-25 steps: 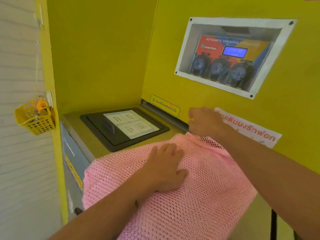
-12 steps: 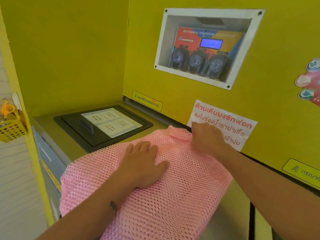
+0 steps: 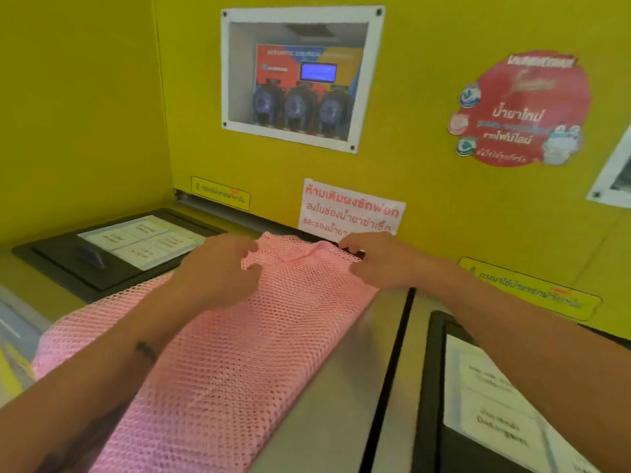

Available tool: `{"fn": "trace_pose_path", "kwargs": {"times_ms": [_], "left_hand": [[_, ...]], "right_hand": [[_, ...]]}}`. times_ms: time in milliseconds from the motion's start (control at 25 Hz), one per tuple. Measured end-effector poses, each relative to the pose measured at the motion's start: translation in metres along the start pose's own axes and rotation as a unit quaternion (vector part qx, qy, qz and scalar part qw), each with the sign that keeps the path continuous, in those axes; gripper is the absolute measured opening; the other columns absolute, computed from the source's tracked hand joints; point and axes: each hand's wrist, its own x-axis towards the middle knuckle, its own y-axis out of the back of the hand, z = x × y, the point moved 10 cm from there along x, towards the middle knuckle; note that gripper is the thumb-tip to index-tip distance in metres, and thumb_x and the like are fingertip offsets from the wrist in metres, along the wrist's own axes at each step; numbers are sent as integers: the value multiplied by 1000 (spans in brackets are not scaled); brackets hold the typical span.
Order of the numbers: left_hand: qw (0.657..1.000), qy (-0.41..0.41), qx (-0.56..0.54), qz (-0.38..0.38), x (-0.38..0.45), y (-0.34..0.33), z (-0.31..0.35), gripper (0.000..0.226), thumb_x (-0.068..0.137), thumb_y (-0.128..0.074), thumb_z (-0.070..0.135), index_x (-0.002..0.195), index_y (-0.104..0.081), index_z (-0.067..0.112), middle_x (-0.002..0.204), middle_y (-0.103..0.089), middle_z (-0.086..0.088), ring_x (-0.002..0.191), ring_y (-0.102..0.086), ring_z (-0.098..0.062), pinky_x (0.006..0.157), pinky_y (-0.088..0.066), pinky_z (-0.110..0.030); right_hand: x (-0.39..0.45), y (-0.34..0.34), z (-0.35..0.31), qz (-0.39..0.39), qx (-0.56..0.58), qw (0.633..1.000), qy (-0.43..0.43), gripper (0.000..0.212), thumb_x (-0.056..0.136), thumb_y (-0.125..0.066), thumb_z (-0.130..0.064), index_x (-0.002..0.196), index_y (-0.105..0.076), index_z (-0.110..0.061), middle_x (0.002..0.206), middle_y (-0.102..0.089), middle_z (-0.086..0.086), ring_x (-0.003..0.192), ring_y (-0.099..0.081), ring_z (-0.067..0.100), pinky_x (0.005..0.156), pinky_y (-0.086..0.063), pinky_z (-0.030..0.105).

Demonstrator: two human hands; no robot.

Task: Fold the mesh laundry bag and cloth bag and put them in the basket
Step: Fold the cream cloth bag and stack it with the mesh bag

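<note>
Where yellow walls (image 3: 85, 97) meet at upper left, a pink mesh bag (image 3: 239, 353) lies across the steel machine top (image 3: 341, 387) at centre; left hand (image 3: 218, 271) and right hand (image 3: 379, 261) pinch its far edge.

The pink mesh laundry bag (image 3: 232, 353) lies spread flat across the metal machine top (image 3: 341, 387), its far edge bunched and raised near the yellow wall (image 3: 426, 172).

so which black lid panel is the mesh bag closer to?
The left panel, beside the left hand; the mesh bag reaches its near edge. A bare steel strip separates it from the right panel.
</note>
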Motion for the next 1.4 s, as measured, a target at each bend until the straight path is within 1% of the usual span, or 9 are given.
{"fn": "trace_pose_path", "kwargs": {"times_ms": [240, 400, 680, 840, 1040, 1120, 1200, 1280, 1400], "left_hand": [[968, -157, -190, 39, -46, 6, 199, 20, 91, -56, 24, 107, -68, 31, 99, -67, 12, 81, -62, -6, 67, -46, -23], [950, -229, -211, 23, -93, -18, 320, 17, 91, -59, 26, 103, -69, 33, 92, -65, 15, 81, -60, -2, 66, -42, -17], [914, -335, -221, -68, -178, -78, 503, 16, 92, -61, 24, 102, -69, 33, 91, -67, 13, 83, -64, -8, 63, -41, -21], [897, -378, -196, -123, -211, -122, 580, 21, 92, -60, 29, 113, -66, 29, 103, -67, 6, 86, -61, -9, 65, -43, -20], [892, -344, -56, -286, -249, -228, 606, 74, 82, -66, 47, 147, -34, 33, 144, -47, 1, 128, -49, -19, 101, -45, -37], [895, -326, -30, -302, -251, -244, 602, 79, 79, -68, 34, 148, -29, 39, 139, -52, 2, 122, -54, -19, 97, -49, -36], [897, -317, -70, -299, -247, -241, 602, 68, 80, -60, 13, 137, -41, 43, 110, -67, 6, 98, -64, -16, 83, -55, -36], [895, -328, -104, -285, -245, -230, 602, 59, 83, -54, 4, 126, -48, 45, 91, -66, 8, 83, -63, -12, 70, -54, -33], [896, -352, -187, -194, -232, -195, 597, 49, 90, -54, 4, 127, -53, 38, 94, -61, 11, 86, -57, -6, 67, -45, -26]], "right_hand": [[-182, 86, 67, 2, -47, 999, -15, 49, 96, -59, -29, 142, -44, -33, 137, -54, -6, 107, -56, 11, 86, -41, 26], [-298, 123, 141, -6, -98, 992, -76, 49, 96, -57, -33, 143, -44, -34, 136, -55, -8, 107, -51, 9, 94, -41, 29], [-484, 152, 263, 5, -90, 973, -214, 46, 96, -56, -33, 141, -45, -33, 134, -55, -8, 114, -55, 13, 97, -42, 30], [-566, 153, 314, 25, -82, 946, -312, 52, 95, -57, -32, 145, -43, -31, 137, -54, -4, 123, -52, 19, 100, -40, 31], [-648, 97, 374, -32, -42, 899, -435, 66, 87, -63, -42, 147, -35, -38, 147, -47, -3, 126, -50, 23, 100, -45, 38], [-654, 90, 379, -21, -29, 894, -447, 74, 85, -67, -45, 149, -29, -40, 147, -47, -3, 127, -51, 23, 100, -44, 40], [-651, 86, 379, -6, -7, 899, -437, 78, 84, -69, -44, 149, -27, -43, 149, -46, -5, 126, -52, 23, 101, -45, 42], [-644, 74, 375, -30, 25, 906, -421, 79, 84, -72, -38, 148, -26, -45, 150, -42, -5, 125, -51, 24, 100, -45, 42], [-630, 59, 360, -78, 14, 919, -386, 85, 86, -68, -22, 148, -16, -49, 153, -35, -3, 125, -48, 24, 97, -49, 40]]}}
